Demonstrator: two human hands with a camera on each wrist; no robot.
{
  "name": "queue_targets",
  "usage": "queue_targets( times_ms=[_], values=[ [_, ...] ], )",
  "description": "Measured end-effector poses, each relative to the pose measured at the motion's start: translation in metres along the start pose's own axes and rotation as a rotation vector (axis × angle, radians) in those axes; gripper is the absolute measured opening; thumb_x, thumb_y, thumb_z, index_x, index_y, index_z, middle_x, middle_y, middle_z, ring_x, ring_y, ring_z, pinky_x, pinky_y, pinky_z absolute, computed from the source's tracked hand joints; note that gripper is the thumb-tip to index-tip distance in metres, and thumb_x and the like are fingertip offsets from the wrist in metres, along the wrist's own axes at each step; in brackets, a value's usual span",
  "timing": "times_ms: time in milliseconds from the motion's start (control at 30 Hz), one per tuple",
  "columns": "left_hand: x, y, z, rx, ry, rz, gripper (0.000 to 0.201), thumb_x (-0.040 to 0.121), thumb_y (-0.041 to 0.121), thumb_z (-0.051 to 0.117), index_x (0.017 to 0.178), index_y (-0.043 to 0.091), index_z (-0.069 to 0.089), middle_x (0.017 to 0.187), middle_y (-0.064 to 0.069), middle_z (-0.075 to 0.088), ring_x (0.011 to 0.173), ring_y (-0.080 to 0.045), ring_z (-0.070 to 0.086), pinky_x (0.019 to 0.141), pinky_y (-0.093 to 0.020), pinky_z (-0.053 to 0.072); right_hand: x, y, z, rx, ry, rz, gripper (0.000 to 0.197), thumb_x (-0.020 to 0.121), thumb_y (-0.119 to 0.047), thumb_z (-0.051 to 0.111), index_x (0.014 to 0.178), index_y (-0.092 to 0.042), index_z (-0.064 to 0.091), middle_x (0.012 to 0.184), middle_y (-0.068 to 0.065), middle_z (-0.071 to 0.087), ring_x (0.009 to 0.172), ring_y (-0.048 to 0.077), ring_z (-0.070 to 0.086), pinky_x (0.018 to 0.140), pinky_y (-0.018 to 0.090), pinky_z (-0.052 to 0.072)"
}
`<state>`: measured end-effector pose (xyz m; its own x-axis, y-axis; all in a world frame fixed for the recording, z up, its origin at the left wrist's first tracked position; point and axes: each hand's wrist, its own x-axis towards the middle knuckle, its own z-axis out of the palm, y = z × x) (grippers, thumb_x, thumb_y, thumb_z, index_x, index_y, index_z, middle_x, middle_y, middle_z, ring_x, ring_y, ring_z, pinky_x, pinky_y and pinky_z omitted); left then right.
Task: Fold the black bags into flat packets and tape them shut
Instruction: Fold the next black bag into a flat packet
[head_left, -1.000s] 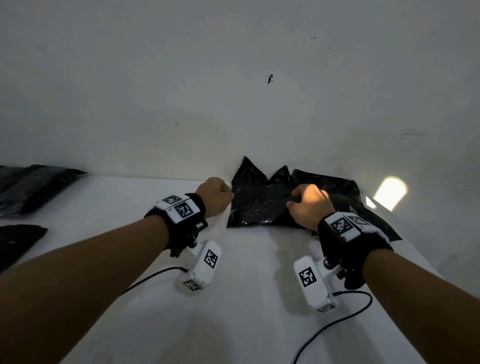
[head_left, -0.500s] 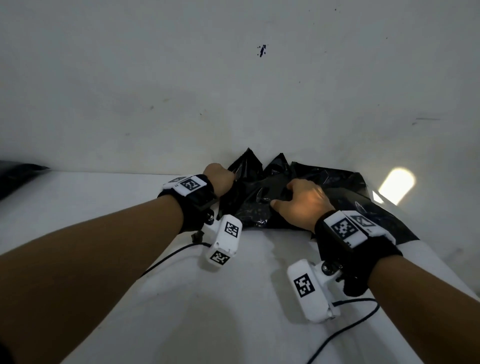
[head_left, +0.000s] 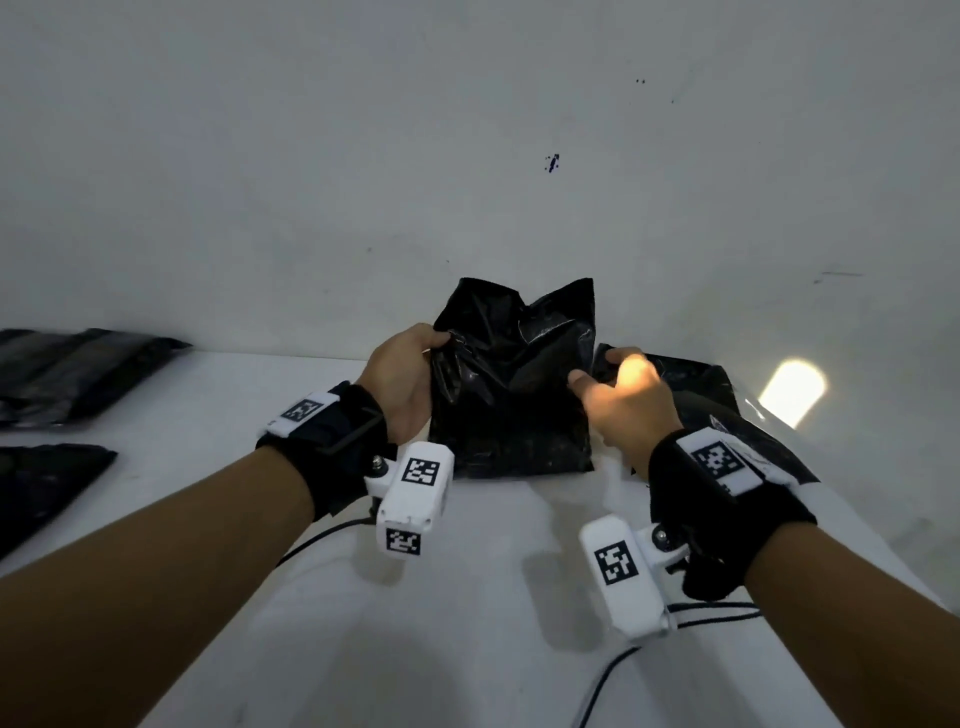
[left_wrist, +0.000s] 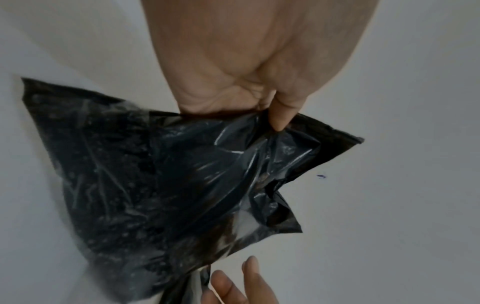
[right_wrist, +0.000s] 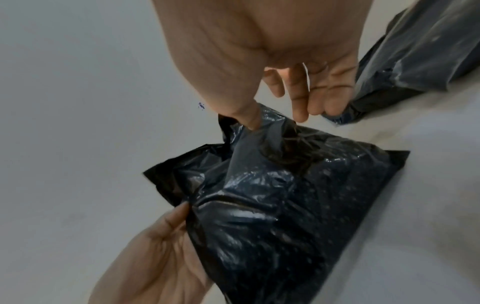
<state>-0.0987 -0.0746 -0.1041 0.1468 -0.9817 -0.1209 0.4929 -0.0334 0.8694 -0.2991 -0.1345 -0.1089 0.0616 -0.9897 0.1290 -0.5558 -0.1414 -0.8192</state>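
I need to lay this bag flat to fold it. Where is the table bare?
Bare table lies near you, between the wrists, below the held bag. Crowded: folded packets at far left, another bag behind the right hand.

I faced a plain white wall (head_left: 311, 156) with small dark marks (head_left: 552, 163); a bright light patch (head_left: 790, 391) fell beside the white table (head_left: 467, 623).

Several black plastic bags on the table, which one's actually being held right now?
The crumpled black plastic bag in the middle, gripped at its sides by the left hand and right hand. The black bags at far left and behind the right hand lie untouched.
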Motion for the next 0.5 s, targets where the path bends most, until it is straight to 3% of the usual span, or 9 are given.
queue_targets(
  times_ms=[67, 133, 267, 367, 433, 500],
  values=[
    [-0.026, 0.011, -0.003, 0.015, -0.028, 0.045, 0.033, 0.098, 0.014, 0.033, 0.089, 0.006, 0.064, 0.081, -0.008, 0.069, 0.071, -0.021, 0.066, 0.065, -0.028, 0.056, -0.012, -0.013, -0.002, 0.163, -0.02, 0.07, 0.062, 0.091, -0.033, 0.068, 0.14, -0.008, 0.042, 0.13, 0.012, 0.053, 0.094, 0.024, 0.06, 0.068, 0.039, 0.055],
    [-0.053, 0.019, -0.01, 0.067, -0.022, 0.096, 0.032, 0.097, 0.012, 0.035, 0.081, 0.009, 0.062, 0.077, -0.007, 0.067, 0.07, -0.02, 0.065, 0.068, -0.03, 0.053, -0.027, -0.025, -0.003, 0.329, -0.109, 0.146, 0.061, 0.089, -0.033, 0.072, 0.139, -0.009, 0.046, 0.132, 0.008, 0.052, 0.102, 0.022, 0.057, 0.063, 0.032, 0.05],
    [-0.105, 0.034, -0.033, 0.129, 0.005, 0.134, 0.021, 0.094, 0.012, 0.04, 0.08, 0.014, 0.055, 0.084, -0.009, 0.058, 0.075, -0.022, 0.06, 0.076, -0.035, 0.048, -0.061, -0.038, 0.001, 0.508, -0.341, 0.226, 0.058, 0.082, -0.032, 0.079, 0.131, -0.014, 0.055, 0.128, 0.008, 0.057, 0.12, 0.026, 0.051, 0.088, 0.038, 0.051],
    [-0.143, 0.041, -0.054, 0.137, 0.016, 0.128, 0.019, 0.093, 0.015, 0.043, 0.104, 0.011, 0.059, 0.101, -0.015, 0.06, 0.091, -0.029, 0.061, 0.088, -0.042, 0.05, -0.091, -0.044, 0.013, 0.57, -0.488, 0.25, 0.058, 0.075, -0.028, 0.083, 0.127, -0.021, 0.06, 0.129, 0.001, 0.06, 0.125, 0.024, 0.049, 0.097, 0.038, 0.044],
    [-0.169, 0.043, -0.068, 0.13, 0.018, 0.136, 0.031, 0.094, 0.015, 0.044, 0.121, 0.007, 0.056, 0.115, -0.019, 0.056, 0.104, -0.033, 0.055, 0.103, -0.049, 0.043, -0.117, -0.049, 0.023, 0.619, -0.591, 0.218, 0.049, 0.071, -0.023, 0.083, 0.117, -0.023, 0.066, 0.122, -0.004, 0.068, 0.12, 0.021, 0.055, 0.101, 0.039, 0.039],
    [-0.191, 0.041, -0.081, 0.113, 0.031, 0.148, 0.041, 0.094, 0.014, 0.044, 0.13, -0.003, 0.05, 0.121, -0.022, 0.055, 0.109, -0.034, 0.054, 0.106, -0.051, 0.04, -0.141, -0.05, 0.032, 0.691, -0.654, 0.161, 0.046, 0.069, -0.015, 0.082, 0.113, -0.016, 0.069, 0.113, 0.001, 0.073, 0.108, 0.019, 0.065, 0.101, 0.038, 0.043]
  ],
)
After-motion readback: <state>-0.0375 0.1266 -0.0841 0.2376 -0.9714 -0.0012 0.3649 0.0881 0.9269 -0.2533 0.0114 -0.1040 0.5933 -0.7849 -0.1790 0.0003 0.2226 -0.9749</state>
